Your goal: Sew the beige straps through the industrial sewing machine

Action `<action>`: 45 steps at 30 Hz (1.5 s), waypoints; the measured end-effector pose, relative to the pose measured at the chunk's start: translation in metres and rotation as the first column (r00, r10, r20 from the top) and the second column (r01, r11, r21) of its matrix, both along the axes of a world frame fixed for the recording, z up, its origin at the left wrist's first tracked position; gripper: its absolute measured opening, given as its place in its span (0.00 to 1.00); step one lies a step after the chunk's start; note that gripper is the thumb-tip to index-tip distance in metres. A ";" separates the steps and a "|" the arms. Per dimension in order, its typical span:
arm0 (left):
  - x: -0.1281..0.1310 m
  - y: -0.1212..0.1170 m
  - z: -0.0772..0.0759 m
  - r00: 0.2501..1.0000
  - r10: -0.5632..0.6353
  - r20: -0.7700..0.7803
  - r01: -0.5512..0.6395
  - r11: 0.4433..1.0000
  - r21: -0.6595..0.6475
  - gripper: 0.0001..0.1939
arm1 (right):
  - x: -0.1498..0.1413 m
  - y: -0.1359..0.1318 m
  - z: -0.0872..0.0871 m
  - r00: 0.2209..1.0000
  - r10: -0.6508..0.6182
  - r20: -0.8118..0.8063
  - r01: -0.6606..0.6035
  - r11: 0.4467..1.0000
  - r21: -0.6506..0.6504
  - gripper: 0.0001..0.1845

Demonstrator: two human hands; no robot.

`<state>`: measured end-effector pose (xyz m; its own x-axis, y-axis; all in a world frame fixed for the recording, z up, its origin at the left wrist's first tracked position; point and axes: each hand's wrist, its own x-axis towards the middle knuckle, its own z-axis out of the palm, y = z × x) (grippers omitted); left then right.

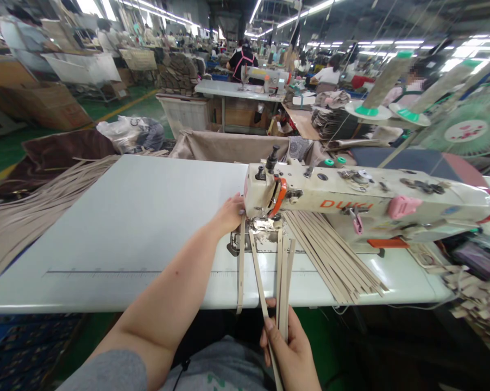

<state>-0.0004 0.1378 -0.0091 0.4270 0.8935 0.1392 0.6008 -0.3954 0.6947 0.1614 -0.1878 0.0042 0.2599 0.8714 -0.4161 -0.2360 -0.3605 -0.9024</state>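
Observation:
My right hand is closed on several narrow beige strips in front of the table's edge. One strip runs from its thumb up to the needle area of the sewing machine. My left hand reaches forward to the left side of the machine head; the head partly hides its fingers, so their grip is unclear. Just below that hand, another strip lies over the table and hangs past the front edge. A fanned bundle of strips rests under the machine arm.
The white table has a printed ruler line near its front. Many long strips drape over its left side. Thread cones and a green fan stand at the back right. More strips are piled at the far right. Other people work beyond.

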 end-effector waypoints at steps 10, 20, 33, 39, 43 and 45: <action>0.003 -0.006 0.009 0.998 0.059 -0.024 -0.059 0.998 0.002 0.17 | -0.009 0.009 0.003 1.000 -0.018 0.013 0.017 1.000 0.025 0.38; 0.008 -0.010 0.015 0.992 0.122 0.008 -0.122 0.992 -0.013 0.20 | -0.012 0.012 -0.002 0.999 -0.048 0.023 0.047 0.999 0.012 0.39; 0.017 -0.018 0.018 0.961 0.259 0.097 -0.257 0.966 -0.038 0.18 | -0.014 0.019 -0.024 0.999 -0.038 0.035 0.037 0.999 0.024 0.38; 0.019 -0.019 0.021 0.957 0.281 0.072 -0.277 0.959 -0.067 0.18 | -0.015 0.021 -0.024 0.998 -0.039 0.052 0.037 0.999 0.025 0.37; 0.018 -0.019 0.020 0.964 0.256 0.073 -0.252 0.966 -0.052 0.18 | -0.016 0.021 -0.022 0.998 -0.031 0.060 0.030 0.999 0.027 0.36; 0.018 -0.017 0.016 0.968 0.242 0.062 -0.240 0.970 -0.034 0.18 | -0.016 0.021 -0.022 0.998 -0.045 0.054 0.043 0.999 0.026 0.36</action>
<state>0.0172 0.1209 0.0070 0.1893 0.9726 0.1348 0.6294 -0.2255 0.7437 0.1457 -0.1666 -0.0178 0.3199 0.8686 -0.3784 -0.2014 -0.3278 -0.9230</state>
